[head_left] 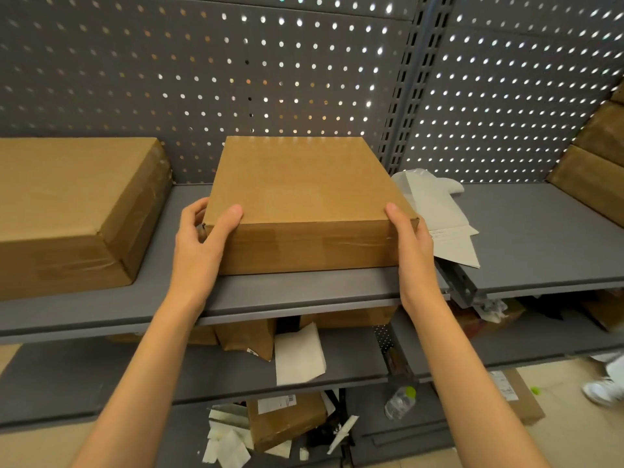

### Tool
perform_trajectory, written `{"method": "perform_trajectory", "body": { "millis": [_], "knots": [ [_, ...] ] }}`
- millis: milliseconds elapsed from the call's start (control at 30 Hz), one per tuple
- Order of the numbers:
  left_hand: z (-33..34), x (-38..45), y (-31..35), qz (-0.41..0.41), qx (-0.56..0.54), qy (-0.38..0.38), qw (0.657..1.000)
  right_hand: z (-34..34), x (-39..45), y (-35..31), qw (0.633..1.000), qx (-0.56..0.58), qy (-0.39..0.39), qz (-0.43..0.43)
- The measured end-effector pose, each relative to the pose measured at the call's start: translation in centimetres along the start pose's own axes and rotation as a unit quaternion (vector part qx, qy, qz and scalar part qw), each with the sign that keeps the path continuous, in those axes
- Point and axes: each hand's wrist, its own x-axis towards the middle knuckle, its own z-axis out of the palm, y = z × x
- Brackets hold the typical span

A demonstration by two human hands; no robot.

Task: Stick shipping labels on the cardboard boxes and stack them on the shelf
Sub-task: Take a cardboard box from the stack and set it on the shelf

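Cardboard box (pixel 304 204) sits on the grey shelf (pixel 304 288), its near edge set a little back from the shelf lip, and I have it by both near corners. My left hand (pixel 202 238) wraps the left corner, thumb lying on the top face and fingers curled round the side; my right hand (pixel 410 238) clasps the right corner, thumb up on the top edge, while the fingers go round the side out of my sight. To do this well I judge I should push evenly with both hands so the box slides straight back toward the pegboard wall (pixel 270 79) without skewing, keep it clear of the big box (pixel 67 211) to its left, and watch the loose white papers (pixel 449 231) just beside its right side, which could get caught under it or crumple as it moves. I see no shipping label on the top or the front face from here; only clear tape shows across the front, so I would check the label before letting go. As for writing, a paper at the right carries faint lines too small to read, and boxes on the lower shelves bear white printed stickers, also unreadable. Further right, more brown boxes (pixel 597 163) are stacked.
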Motion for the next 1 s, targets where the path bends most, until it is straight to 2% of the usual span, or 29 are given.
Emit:
{"method": "perform_trajectory", "body": {
  "millis": [367,533,633,767,867,1000],
  "knots": [
    [-1.0,0.5,0.5,0.011,0.052,-0.008,0.999,-0.4,0.3,-0.2,1.000,-0.024,-0.015,-0.003],
    [-1.4,-0.1,1.7,0.080,0.145,0.036,0.986,-1.0,0.1,-0.9,0.991,-0.116,-0.010,-0.063],
    [-0.9,-0.6,2.9,0.173,0.246,0.064,0.952,-1.6,0.3,-1.4,0.983,-0.148,0.000,-0.106],
    [0.9,-0.8,4.7,0.290,0.371,0.108,0.876,-2.9,0.7,-1.9,0.972,-0.183,0.017,-0.146],
    [2.9,-0.8,5.4,0.348,0.416,0.110,0.833,-4.6,1.2,-2.3,0.964,-0.209,0.035,-0.162],
    [6.1,-1.5,6.2,0.390,0.438,0.102,0.804,-7.4,2.5,-2.3,0.955,-0.244,0.047,-0.161]
  ]
}}
